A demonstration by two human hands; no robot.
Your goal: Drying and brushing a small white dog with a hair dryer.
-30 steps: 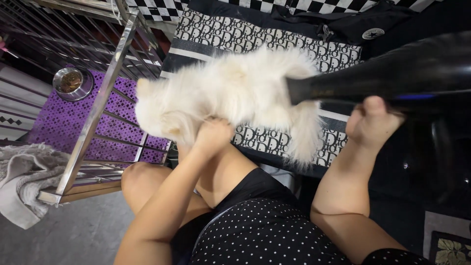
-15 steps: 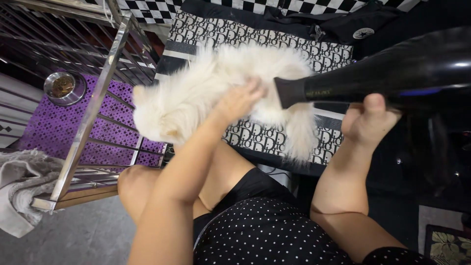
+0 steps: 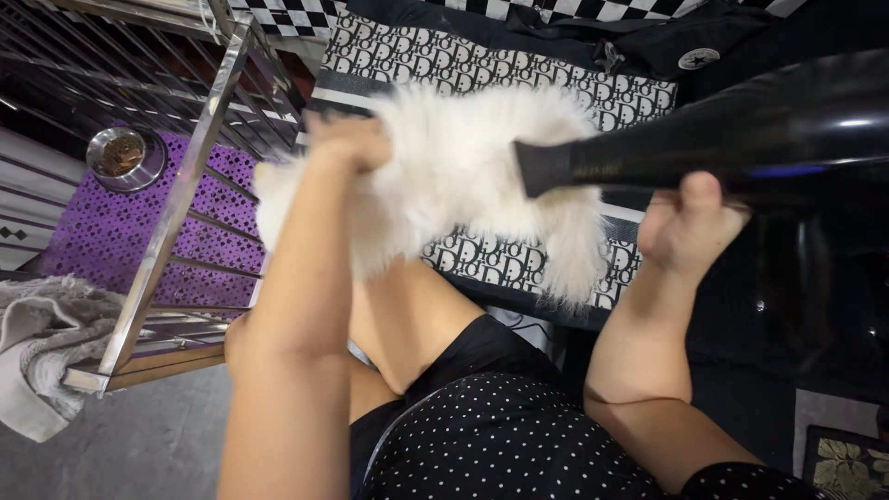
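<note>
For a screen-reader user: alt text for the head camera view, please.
A person's right hand aims a black hair dryer at a fluffy white animal on a patterned mat, while the left hand presses into its fur.

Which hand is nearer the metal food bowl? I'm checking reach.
Left. The left hand rests on the white dog, right of the bowl; the right hand grips the dryer, far right.

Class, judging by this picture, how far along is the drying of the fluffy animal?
Done: the fluffy white animal looks puffed up. In hand: the right hand aims the black hair dryer at it; the left hand presses into its fur. Left: cannot tell.
</note>
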